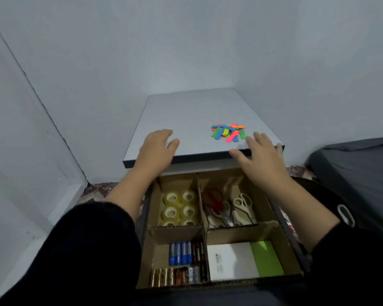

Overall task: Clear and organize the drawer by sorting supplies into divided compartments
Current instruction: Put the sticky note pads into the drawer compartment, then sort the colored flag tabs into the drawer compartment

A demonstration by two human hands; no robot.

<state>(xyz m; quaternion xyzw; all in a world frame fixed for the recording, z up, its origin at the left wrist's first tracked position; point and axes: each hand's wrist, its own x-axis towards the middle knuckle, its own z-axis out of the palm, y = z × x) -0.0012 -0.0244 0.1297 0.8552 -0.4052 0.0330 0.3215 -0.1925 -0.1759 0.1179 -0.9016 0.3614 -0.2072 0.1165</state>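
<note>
An open drawer (281, 214) holds a cardboard divider with several compartments. Clear tape rolls (180, 206) fill the back left one. Scissors (228, 208) lie in the back right one. Batteries (181, 263) sit in the front left, and a white pad (229, 259) with a green pad (266, 258) in the front right. A heap of small coloured strips (228, 132) lies on the grey cabinet top (186, 115). My left hand (158, 149) hovers open over the top's front edge, left of the strips. My right hand (262, 157) is open just in front of the strips, holding nothing.
Pale walls close in behind and on the left. A dark bed or cushion (358, 168) stands at the right, and a dark bag with a white ring (344, 215) is beside the drawer. Patterned floor (93, 193) shows at the left.
</note>
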